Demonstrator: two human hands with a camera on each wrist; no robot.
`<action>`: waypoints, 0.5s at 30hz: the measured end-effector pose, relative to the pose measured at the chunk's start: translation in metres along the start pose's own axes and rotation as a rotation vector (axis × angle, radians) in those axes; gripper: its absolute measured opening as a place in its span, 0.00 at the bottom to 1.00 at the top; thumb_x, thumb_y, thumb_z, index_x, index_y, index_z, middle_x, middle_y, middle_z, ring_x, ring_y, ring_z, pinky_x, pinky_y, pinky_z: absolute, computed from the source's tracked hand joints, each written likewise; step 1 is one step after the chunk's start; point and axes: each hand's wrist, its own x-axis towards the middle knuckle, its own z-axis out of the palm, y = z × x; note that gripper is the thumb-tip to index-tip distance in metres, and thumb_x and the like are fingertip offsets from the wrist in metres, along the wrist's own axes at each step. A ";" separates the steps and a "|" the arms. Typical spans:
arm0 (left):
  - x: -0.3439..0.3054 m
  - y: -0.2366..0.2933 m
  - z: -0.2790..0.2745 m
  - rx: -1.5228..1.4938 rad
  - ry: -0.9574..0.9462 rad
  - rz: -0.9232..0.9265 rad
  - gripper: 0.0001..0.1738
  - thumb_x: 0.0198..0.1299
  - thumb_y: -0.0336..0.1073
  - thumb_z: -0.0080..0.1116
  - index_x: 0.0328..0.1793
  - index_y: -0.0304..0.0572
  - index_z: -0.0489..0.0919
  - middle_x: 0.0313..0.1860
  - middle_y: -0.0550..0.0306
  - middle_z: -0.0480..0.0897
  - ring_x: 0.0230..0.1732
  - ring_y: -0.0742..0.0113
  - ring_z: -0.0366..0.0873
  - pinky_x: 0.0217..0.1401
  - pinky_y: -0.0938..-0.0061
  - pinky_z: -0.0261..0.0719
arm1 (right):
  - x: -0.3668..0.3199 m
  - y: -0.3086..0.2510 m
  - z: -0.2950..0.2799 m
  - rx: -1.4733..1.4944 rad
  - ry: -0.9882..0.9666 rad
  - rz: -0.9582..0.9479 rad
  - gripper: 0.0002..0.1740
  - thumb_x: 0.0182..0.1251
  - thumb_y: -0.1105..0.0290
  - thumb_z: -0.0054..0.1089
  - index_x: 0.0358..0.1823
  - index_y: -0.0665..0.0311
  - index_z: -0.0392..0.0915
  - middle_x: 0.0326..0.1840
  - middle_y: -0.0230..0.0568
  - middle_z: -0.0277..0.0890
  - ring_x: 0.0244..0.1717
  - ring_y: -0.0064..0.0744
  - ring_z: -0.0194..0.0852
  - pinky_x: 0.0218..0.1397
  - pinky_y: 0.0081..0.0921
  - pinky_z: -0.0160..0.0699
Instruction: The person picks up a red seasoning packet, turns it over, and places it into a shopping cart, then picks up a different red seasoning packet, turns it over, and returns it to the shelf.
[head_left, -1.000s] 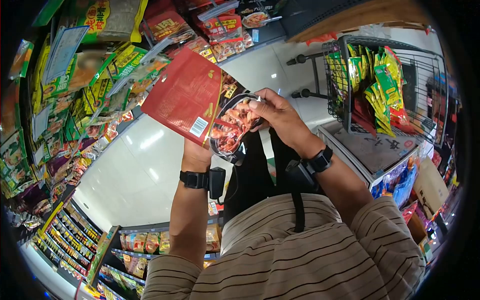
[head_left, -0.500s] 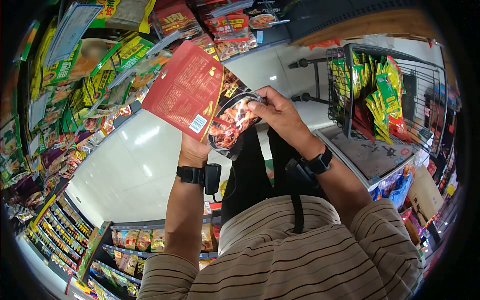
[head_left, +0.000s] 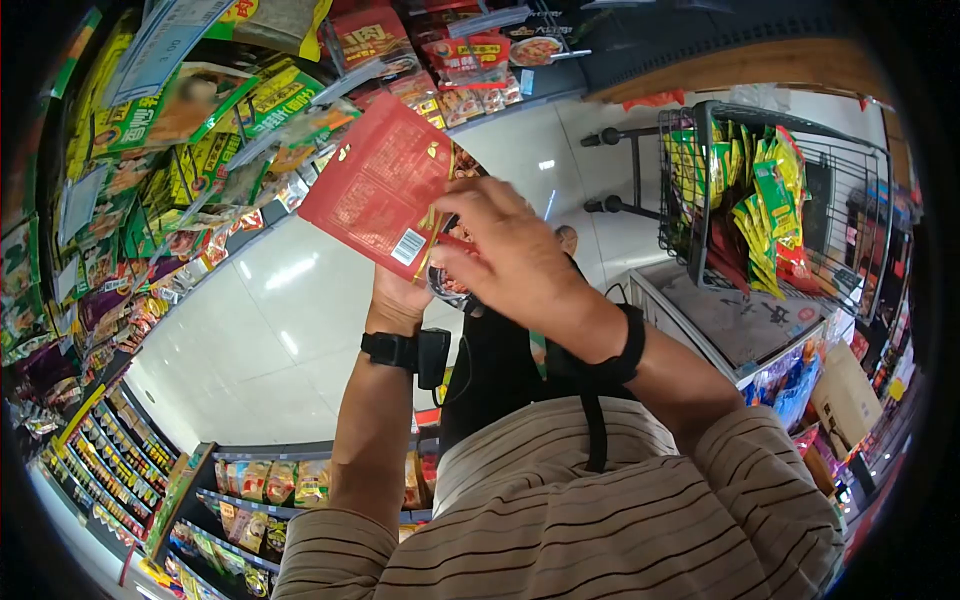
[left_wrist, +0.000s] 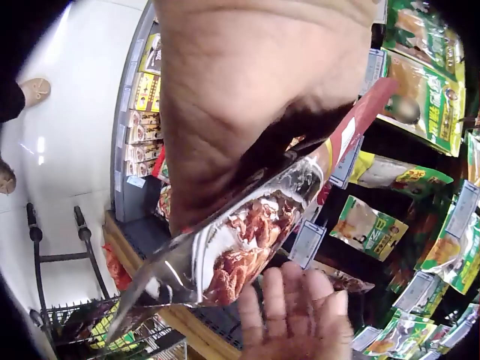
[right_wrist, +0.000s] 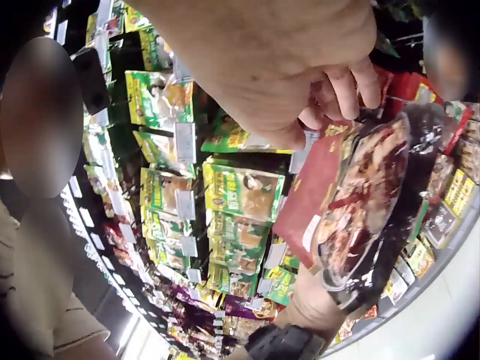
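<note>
A red food pouch [head_left: 375, 185] with a barcode and a picture of meat on a dark plate is held out in front of the body. My left hand [head_left: 402, 294] grips it from below; in the head view its fingers are hidden behind the pouch. Blurred by motion, my right hand [head_left: 525, 265] passes over the pouch's lower right part and covers much of the picture. The left wrist view shows the fingers of that right hand [left_wrist: 296, 311] loosely extended beside the pouch's printed face [left_wrist: 247, 251].
Shelves of green and yellow packets [head_left: 205, 160] line the left side, with red packets [head_left: 470, 62] at the far end. A wire shopping cart [head_left: 845, 135] holding several green and yellow packets stands to the right. Below it is a low display case [head_left: 740, 320].
My right hand has let go of the pouch's right edge and swept left across its front. The left hand still holds the pouch, which has shifted slightly.
</note>
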 end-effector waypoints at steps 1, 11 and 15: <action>0.000 0.000 -0.005 -0.035 -0.064 -0.006 0.31 0.76 0.54 0.42 0.74 0.39 0.68 0.70 0.46 0.75 0.68 0.50 0.75 0.70 0.56 0.75 | 0.004 -0.002 0.009 -0.049 -0.012 -0.034 0.29 0.61 0.62 0.70 0.60 0.65 0.72 0.63 0.53 0.71 0.64 0.56 0.70 0.67 0.45 0.70; 0.013 -0.032 0.002 0.212 0.165 0.141 0.34 0.78 0.58 0.38 0.77 0.41 0.63 0.74 0.50 0.69 0.74 0.56 0.67 0.74 0.59 0.67 | 0.025 -0.011 0.069 -0.313 0.021 -0.074 0.41 0.50 0.55 0.76 0.64 0.65 0.70 0.70 0.53 0.64 0.68 0.56 0.63 0.72 0.45 0.64; 0.020 -0.041 0.000 0.277 0.203 0.174 0.33 0.78 0.57 0.37 0.78 0.41 0.63 0.74 0.50 0.69 0.74 0.57 0.65 0.75 0.60 0.65 | 0.032 -0.001 0.076 -0.305 0.082 -0.067 0.35 0.52 0.62 0.73 0.62 0.64 0.72 0.66 0.51 0.70 0.64 0.54 0.69 0.68 0.44 0.69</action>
